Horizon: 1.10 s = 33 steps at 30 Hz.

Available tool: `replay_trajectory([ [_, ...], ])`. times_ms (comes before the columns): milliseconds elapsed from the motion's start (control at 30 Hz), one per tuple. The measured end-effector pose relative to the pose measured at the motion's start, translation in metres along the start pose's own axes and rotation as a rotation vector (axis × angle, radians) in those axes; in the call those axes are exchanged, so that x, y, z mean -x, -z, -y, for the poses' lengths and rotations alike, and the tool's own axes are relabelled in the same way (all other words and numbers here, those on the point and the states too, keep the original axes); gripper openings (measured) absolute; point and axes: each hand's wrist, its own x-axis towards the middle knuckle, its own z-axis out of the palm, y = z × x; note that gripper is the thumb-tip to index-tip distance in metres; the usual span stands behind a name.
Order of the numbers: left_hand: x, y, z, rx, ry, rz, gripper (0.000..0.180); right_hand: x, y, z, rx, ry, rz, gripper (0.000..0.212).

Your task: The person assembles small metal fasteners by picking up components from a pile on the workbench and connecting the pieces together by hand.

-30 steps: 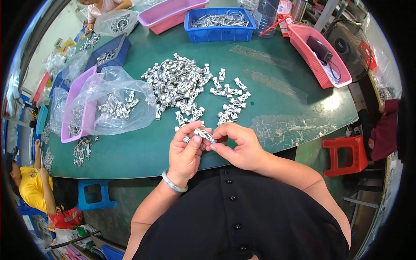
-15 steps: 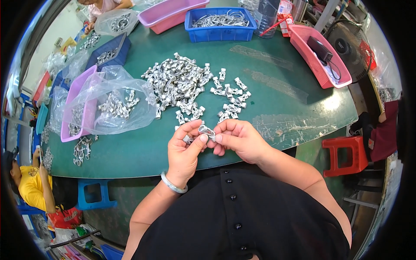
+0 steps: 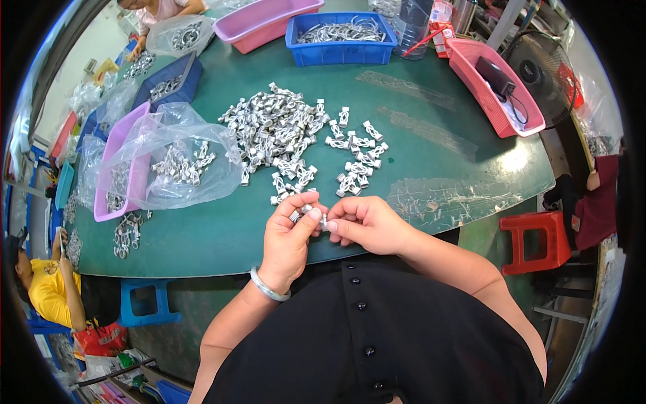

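My left hand [image 3: 286,236] has its thumb and forefinger pinched narrow on a small silver metal piece [image 3: 323,222], and a second metal piece [image 3: 295,215] sits among the same fingers. My right hand [image 3: 370,225] has its thumb and fingertips drawn together at the first one's other end; my fingers hide part of it. I hold both just over the near edge of the green table [image 3: 188,236]. Similar pieces lie beyond my hands, in a big pile [image 3: 269,124] and a looser scatter [image 3: 361,155] to its right; any stamping on them is too small to make out. As for print, the red-and-white carton [image 3: 441,30] at the far side carries some, the fan [image 3: 531,71] has a pale badge on its hub, pale lettering runs across the red bag [image 3: 104,341] at lower left, and the yellow shirt [image 3: 50,289] above it bears a dark design.
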Motion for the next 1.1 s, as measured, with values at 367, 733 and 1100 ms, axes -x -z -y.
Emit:
replay_trajectory([
  [367, 0.001, 0.007, -0.007, 0.276, 0.200, 0.001, 0.024, -0.012, 0.032, 0.011, 1.152, 0.338, -0.261, 0.021],
  [733, 0.004, 0.008, -0.004, 0.136, 0.132, -0.056, 0.018, -0.027, 0.031, 0.005, 1.374, 0.510, -0.151, 0.016],
  [1100, 0.003, 0.002, -0.005, 0.009, 0.089, -0.070, 0.017, -0.029, 0.031, 0.019, 0.802, 0.379, -0.205, 0.006],
])
